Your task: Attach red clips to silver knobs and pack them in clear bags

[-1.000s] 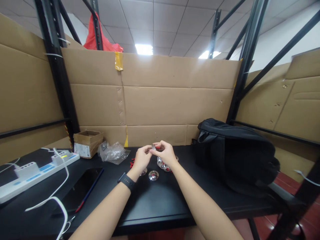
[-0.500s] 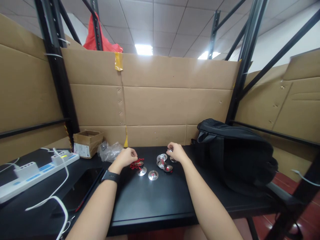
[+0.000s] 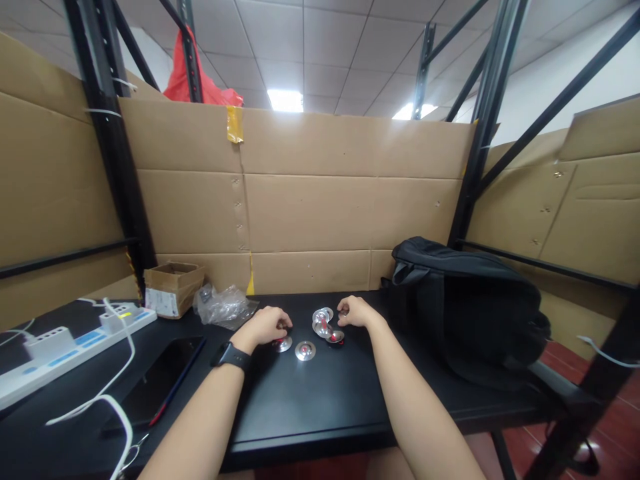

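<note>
Small shiny domed metal discs that look like finger cymbals, some with red cord, lie on the black table. My left hand (image 3: 270,325), fingers curled down, is over the left ones and hides the red cord there; what its fingertips hold, if anything, is hidden. Just below it a cymbal (image 3: 283,344) shows in part. One cymbal (image 3: 305,351) lies flat by itself, dome up. Several more form an overlapping cluster (image 3: 323,323) in the middle, with a cymbal (image 3: 335,337) at its lower right. Right of the cluster, my right hand (image 3: 354,311) has its fingers closed on a finger cymbal (image 3: 343,314), mostly covered.
A black backpack (image 3: 465,313) stands on the right. On the left are a small cardboard box (image 3: 173,290), a clear plastic bag (image 3: 225,307), a dark phone (image 3: 160,380) and a white power strip (image 3: 75,353) with cables. Cardboard panels (image 3: 310,213) wall the back.
My left hand has moved right and slightly down, over the red cord and cymbals. My right hand has lowered a little toward the table with its cymbal.
</note>
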`<state>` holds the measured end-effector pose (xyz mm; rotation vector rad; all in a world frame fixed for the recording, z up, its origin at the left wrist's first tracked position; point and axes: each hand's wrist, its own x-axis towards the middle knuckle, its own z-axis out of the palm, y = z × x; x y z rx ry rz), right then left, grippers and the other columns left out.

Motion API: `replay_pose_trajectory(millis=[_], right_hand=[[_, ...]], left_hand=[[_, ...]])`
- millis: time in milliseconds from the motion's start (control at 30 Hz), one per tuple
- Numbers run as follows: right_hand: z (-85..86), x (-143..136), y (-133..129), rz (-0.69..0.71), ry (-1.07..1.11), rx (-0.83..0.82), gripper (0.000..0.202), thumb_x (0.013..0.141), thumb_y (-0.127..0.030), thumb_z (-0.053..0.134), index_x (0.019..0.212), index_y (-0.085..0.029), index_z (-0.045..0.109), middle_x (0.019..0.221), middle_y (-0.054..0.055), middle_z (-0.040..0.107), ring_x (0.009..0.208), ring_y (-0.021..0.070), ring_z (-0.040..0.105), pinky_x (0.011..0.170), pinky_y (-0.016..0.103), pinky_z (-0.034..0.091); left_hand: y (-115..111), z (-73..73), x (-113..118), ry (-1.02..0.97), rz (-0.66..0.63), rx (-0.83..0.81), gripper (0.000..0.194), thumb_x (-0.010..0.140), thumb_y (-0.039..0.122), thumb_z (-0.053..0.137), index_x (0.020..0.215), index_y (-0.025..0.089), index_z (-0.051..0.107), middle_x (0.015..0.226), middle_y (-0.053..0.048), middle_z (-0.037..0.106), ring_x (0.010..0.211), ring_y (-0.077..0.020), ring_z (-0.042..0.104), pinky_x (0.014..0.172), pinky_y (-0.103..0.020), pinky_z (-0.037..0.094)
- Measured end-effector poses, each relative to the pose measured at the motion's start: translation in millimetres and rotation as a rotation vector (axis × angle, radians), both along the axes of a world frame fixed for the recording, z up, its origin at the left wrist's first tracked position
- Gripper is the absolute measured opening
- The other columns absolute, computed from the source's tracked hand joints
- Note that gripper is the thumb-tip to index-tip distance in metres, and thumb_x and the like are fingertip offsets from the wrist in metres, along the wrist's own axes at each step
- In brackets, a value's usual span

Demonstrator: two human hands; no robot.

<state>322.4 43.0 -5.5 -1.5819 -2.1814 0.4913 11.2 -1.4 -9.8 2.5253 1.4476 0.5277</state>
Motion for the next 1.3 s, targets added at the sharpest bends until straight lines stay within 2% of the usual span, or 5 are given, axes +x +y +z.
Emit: replay_pose_trajectory(millis=[200,500,900,1133,1300], right_hand=[[-0.6,1.2,2.0,-0.009,-0.013,-0.001,0.039,0.057,-0.025,0.085,0.095,-0.019,0.074,0.088,0.004,0.075,0.083,0.0183,0.070,0.073,0.023,0.049],[-0.6,2.9,1.7,-0.016,-0.022,-0.003,0.035,0.061,-0.027,0.082,0.094,-0.020,0.075,0.089,0.003,0.076,0.082,0.0182,0.070,0.071,0.023,0.049],[1.2,2.4,0.9,-0.024,-0.010,-0.025,0.031,0.066,-0.027,0.078,0.096,-0.019,0.075,0.089,0.005,0.076,0.078,0.0170,0.070,0.067,0.022,0.049],[1.3,2.5,0.2,-0.031,-0.007,-0.013,0.029,0.067,-0.026,0.079,0.095,-0.019,0.075,0.087,0.005,0.075,0.077,0.0172,0.070,0.067,0.022,0.049],[7.8,1.0,-2.7,-0.044,0.016,0.125,0.035,0.072,-0.030,0.077,0.105,-0.020,0.073,0.110,0.010,0.071,0.101,0.0230,0.066,0.086,0.029,0.049]], left_hand=[[-0.9,-2.2,12.5,-0.041,-0.022,-0.039,0.030,0.070,0.013,0.057,0.091,0.021,0.077,0.079,-0.003,0.076,0.072,-0.0155,0.069,0.069,-0.021,0.048],[-2.0,1.9,-4.4,-0.022,0.067,-0.093,0.022,0.064,0.011,0.061,0.078,0.022,0.074,0.069,0.000,0.074,0.068,-0.0150,0.069,0.064,-0.019,0.046],[0.4,-2.7,10.0,-0.101,-0.050,-0.002,0.020,0.079,0.015,0.055,0.084,0.021,0.074,0.080,-0.001,0.075,0.073,-0.0137,0.069,0.072,-0.019,0.047],[5.7,-8.2,19.5,-0.064,0.017,0.024,0.025,0.071,0.006,0.052,0.081,0.019,0.072,0.075,-0.001,0.074,0.070,-0.0135,0.067,0.068,-0.019,0.045],[14.0,-17.7,18.1,-0.142,0.011,0.047,0.031,0.075,0.007,0.052,0.099,0.021,0.067,0.076,0.001,0.072,0.071,-0.0126,0.066,0.068,-0.019,0.044]])
